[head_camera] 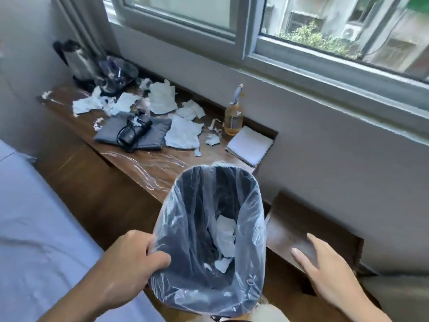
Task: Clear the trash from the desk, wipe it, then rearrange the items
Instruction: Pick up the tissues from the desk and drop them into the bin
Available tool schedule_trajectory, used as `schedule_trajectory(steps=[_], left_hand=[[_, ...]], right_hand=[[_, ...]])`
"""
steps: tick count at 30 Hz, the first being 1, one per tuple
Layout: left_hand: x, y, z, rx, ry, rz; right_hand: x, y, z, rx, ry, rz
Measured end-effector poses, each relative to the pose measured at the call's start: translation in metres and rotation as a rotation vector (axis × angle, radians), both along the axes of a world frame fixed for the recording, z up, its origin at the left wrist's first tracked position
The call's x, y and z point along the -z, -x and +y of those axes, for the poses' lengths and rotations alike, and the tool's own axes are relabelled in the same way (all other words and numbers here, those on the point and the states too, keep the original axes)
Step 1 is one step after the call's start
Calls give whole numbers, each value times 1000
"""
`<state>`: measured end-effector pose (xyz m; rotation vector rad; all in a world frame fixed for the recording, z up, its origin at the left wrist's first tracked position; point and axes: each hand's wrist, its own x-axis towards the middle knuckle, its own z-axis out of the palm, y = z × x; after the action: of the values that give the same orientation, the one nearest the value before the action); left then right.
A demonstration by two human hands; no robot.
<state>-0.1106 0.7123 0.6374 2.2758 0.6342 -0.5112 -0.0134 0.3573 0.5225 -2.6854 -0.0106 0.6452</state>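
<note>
Wooden desk (216, 154) runs from upper left to centre. The bin (197, 205) is at lower centre; the left hand (137, 254) grips its rim, and the right hand (329, 275) is spread at lower right, holding nothing. Torn paper (183, 133) lies scattered on the desk.

The bin (185, 205) was in front of the desk (148, 163), on which torn paper (183, 133) lay between the kettle (79, 61) at left and the spray bottle (234, 117) at right.
</note>
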Motion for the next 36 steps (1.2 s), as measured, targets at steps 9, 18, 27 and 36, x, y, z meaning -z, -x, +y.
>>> schedule_trajectory(steps=[9,18,27,36], left_hand=[[7,47,104,-462,-80,-5],[38,29,188,-685,-158,63],[66,-11,311,-675,-132,135],[94,-58,448,-405,-223,218]], right_hand=[[4,-60,149,-326,-70,5],[15,-126,268,-569,-76,37],[31,-156,364,-532,-27,59],[46,-137,471,-289,-43,8]])
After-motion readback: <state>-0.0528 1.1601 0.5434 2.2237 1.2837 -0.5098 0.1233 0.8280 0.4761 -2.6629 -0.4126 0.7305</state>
